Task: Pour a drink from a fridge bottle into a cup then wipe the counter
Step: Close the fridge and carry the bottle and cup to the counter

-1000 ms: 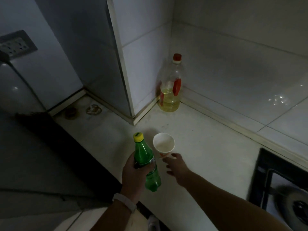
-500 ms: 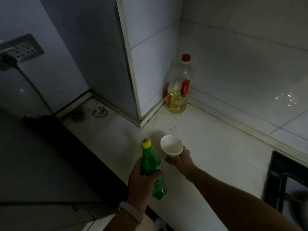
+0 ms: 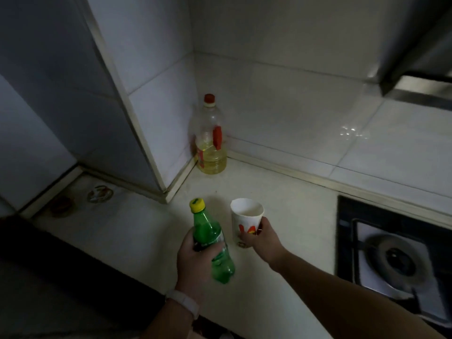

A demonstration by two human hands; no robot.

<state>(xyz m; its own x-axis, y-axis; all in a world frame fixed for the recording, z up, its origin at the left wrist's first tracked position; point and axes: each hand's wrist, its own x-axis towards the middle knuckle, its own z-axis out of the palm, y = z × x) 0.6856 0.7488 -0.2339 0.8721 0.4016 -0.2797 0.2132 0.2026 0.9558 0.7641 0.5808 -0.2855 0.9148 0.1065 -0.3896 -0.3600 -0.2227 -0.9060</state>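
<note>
Bottle: green plastic drink bottle (image 3: 210, 237), yellow cap on, held tilted near the front edge of the pale tabletop (image 3: 288, 192). Left hand (image 3: 195, 263) grips its middle, fingers curled round it. Right hand (image 3: 263, 238) pinches the lower wall of a white paper cup with red print (image 3: 247, 220) just beside the bottle, likely steadying it as the pouring target. Cup looks empty. Cap must come off first. Clear red-capped oil bottle (image 3: 210, 145) stands in the back corner, well apart.

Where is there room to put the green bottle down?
Bare counter lies between the oil bottle, the cup and the stove, and also left of the green bottle. Crowded between that bottle and the cup.
</note>
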